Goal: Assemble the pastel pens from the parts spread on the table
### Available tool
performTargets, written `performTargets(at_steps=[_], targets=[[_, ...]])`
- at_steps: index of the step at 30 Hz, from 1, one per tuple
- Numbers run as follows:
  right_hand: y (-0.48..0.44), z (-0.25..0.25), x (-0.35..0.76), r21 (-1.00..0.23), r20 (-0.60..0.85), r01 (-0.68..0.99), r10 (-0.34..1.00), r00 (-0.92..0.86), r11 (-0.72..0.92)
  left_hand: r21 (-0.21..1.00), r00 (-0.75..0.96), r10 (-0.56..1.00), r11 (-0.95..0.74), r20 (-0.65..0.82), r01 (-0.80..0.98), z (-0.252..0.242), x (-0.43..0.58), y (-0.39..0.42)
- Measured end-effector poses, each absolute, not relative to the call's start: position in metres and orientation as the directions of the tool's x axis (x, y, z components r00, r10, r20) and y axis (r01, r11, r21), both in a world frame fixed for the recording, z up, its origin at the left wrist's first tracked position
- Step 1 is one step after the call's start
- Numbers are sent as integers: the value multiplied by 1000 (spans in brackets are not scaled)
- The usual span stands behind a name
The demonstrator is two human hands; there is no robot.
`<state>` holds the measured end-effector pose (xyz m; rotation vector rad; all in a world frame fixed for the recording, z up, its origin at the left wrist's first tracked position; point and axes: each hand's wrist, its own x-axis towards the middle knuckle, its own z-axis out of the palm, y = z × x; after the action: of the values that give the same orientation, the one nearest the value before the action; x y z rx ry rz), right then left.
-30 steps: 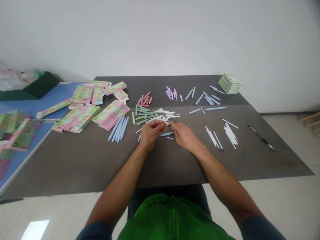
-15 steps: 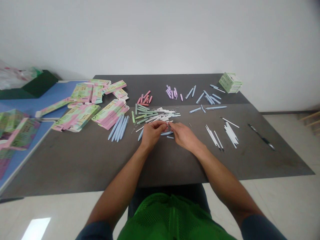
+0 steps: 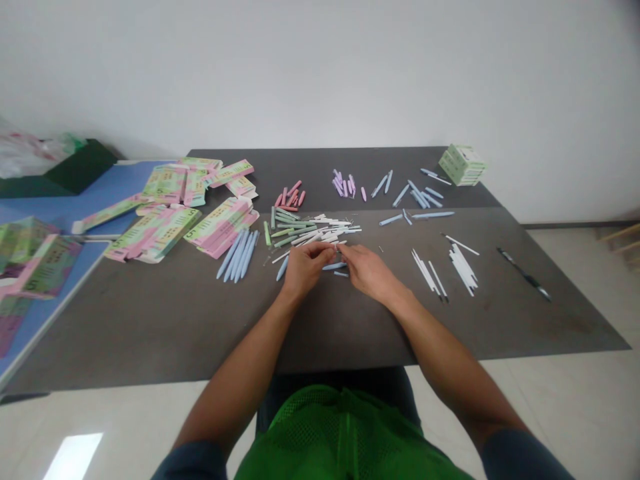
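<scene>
My left hand (image 3: 305, 265) and my right hand (image 3: 367, 270) meet at the middle of the dark grey table (image 3: 165, 320), fingertips pinched together on a small white pen part I can barely make out. Both hands sit just in front of a heap of green and white pen parts (image 3: 305, 230). A light blue pen barrel (image 3: 334, 266) lies between the hands, and another (image 3: 282, 268) pokes out left of my left hand.
Several blue pen barrels (image 3: 239, 255) lie left of the hands. Pink-green flat cartons (image 3: 220, 225) are stacked further left. Pink caps (image 3: 291, 198), purple caps (image 3: 343, 186), scattered blue parts (image 3: 415, 197), white refills (image 3: 463, 268), a black pen (image 3: 524, 275) and a green box (image 3: 461, 165) lie around.
Both hands have stayed nearly in place; the fingertips have drawn closer together over the small white part.
</scene>
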<state>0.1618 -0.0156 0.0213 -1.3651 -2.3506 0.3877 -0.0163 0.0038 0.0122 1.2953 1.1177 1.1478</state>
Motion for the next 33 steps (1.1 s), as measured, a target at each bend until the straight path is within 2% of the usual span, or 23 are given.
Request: performTargets(at_steps=[5,12,17,21,23,25,28,31,33], targets=[[-15,18,161,-460,204,742,871,-446,488,999,132,991,-29,24,41,15,-15,1],[-19,18,159,-633,223,655,907,-357,413,999,149,989,1,4,-35,12,-16,3],[-21,24,158,-614,274,636,883,-382,466,990,153,988,47,-26,-134,9,-17,4],[-19,25,160,-594,304,657,886,-351,464,990,169,985,62,-41,-124,9,-18,6],[-15,24,166,-590,332,669,891,-310,452,999,168,985,34,-29,-24,9,-21,7],[-10,22,173,-581,367,683,891,-265,443,980,159,987,-55,24,191,7,-24,8],[-3,17,184,-553,373,721,898,-234,417,814,256,955,-265,148,517,0,-26,8],[0,13,190,-534,322,759,919,-226,374,655,395,897,-421,198,627,-10,-22,7],[1,11,190,-536,295,759,925,-240,368,608,419,886,-448,202,655,-16,-18,6]])
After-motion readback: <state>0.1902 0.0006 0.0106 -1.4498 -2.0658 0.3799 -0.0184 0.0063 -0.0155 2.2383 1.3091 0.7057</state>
